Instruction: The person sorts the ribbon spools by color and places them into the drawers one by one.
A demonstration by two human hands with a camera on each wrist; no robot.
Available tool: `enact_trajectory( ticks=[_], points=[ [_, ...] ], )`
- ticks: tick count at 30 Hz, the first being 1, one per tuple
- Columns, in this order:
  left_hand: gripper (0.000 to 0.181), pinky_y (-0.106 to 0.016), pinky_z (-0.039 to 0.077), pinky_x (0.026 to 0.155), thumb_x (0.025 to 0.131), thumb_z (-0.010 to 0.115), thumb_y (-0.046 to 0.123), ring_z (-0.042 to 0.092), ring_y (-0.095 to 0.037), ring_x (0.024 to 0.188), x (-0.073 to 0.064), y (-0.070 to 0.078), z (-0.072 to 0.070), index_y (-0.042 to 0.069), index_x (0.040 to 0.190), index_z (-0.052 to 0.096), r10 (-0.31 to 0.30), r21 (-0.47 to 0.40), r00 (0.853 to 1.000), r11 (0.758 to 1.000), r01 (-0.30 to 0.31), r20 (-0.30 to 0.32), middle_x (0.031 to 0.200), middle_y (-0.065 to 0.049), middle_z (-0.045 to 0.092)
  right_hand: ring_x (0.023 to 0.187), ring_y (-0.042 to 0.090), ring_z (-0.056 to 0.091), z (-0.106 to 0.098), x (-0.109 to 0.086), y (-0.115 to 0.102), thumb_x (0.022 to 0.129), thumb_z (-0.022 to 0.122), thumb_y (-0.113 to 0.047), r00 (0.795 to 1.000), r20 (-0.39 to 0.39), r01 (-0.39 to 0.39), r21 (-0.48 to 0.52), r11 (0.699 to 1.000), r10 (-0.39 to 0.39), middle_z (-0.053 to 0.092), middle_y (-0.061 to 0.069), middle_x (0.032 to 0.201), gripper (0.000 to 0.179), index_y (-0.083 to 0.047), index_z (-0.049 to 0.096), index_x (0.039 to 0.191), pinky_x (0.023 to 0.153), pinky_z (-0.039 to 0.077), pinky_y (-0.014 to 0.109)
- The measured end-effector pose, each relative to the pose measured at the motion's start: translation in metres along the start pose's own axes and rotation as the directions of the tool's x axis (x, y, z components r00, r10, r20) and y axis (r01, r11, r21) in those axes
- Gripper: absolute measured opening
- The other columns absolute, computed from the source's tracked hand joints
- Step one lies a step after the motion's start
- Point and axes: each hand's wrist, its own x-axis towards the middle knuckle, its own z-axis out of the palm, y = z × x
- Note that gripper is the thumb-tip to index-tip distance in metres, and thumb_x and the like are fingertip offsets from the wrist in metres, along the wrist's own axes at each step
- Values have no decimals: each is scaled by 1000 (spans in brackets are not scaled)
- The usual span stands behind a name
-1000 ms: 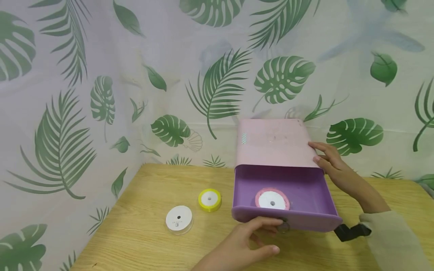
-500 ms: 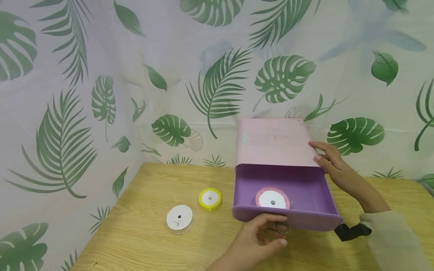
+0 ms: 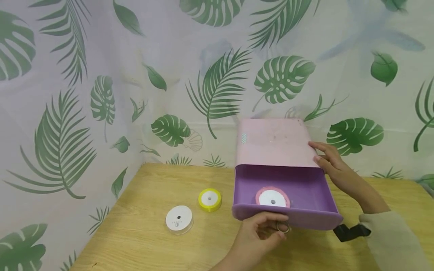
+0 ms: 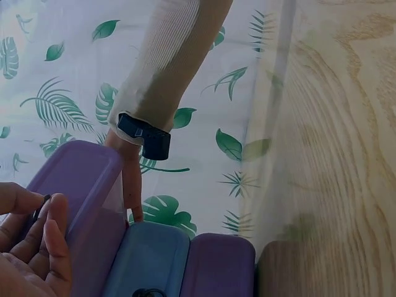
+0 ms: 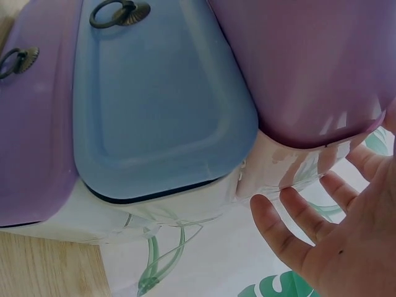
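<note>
A pulled-out purple drawer (image 3: 312, 221) juts from the pink cabinet (image 3: 274, 145) in the head view. Inside it, near the front wall, lies a ribbon spool with a pink rim and white face (image 3: 272, 198). My left hand (image 3: 252, 238) pinches the ring pull (image 3: 283, 227) on the drawer front between thumb and fingers; part of the ring is hidden. My right hand (image 3: 340, 173) rests with extended fingers on the cabinet's right side. In the right wrist view, its fingers (image 5: 278, 232) lie along the pale side wall, beside the opened drawer (image 5: 315, 62).
Left of the cabinet, a yellow ribbon spool (image 3: 210, 200) and a white spool (image 3: 178, 219) lie on the wooden table (image 3: 142, 244). Below the opened drawer are a blue drawer (image 5: 167, 93) and another purple drawer (image 5: 37, 130), both with ring pulls. A leaf-patterned cloth (image 3: 135, 56) hangs behind.
My left hand has shifted slightly right along the drawer front, and its thumb and fingers have come together on the ring pull. The right hand, drawer and spools look unchanged.
</note>
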Motion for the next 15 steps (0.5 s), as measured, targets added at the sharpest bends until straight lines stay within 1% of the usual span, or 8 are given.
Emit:
enact_trajectory(
  ticks=[1,3,9,13,15],
  points=[
    [28,-14,49,72,84,59,0,60,5,76,1,1,0,5,112,62,-11,-11,1000,1000,11,-2,99,-30,62,111,-7,26,0,0,0,101,30,-23,1000,-2,1,-3,1000,-1,12,15,147,49,-20,15,148,79,36,9],
    [31,-14,49,70,83,57,-3,60,5,74,3,2,-1,5,113,62,-9,-24,1000,1000,9,-2,100,-31,62,111,-8,26,1,0,0,101,30,-23,1000,-3,2,-3,1000,-2,13,15,148,49,-21,15,148,79,36,10],
    [32,-16,51,71,82,56,-6,60,1,72,10,3,-5,2,114,60,31,-70,999,997,-30,9,100,-34,61,110,-10,28,1,-1,-1,101,29,-21,1000,-2,23,13,1000,-23,13,17,146,48,-17,16,148,80,37,9],
    [32,-17,51,72,83,58,-4,61,0,73,15,5,-8,4,114,60,24,-72,1000,997,-24,3,101,-32,62,110,-12,28,1,-1,-1,102,29,-21,1000,-1,30,23,999,-30,13,17,146,48,-16,16,147,80,37,6],
    [31,-21,53,74,83,58,-4,61,-1,73,18,5,-8,4,114,60,41,-72,999,997,-41,-2,100,-31,63,110,-12,28,1,-1,-2,102,29,-20,999,-2,32,21,999,-32,14,17,146,48,-16,16,147,80,37,6]
  ],
)
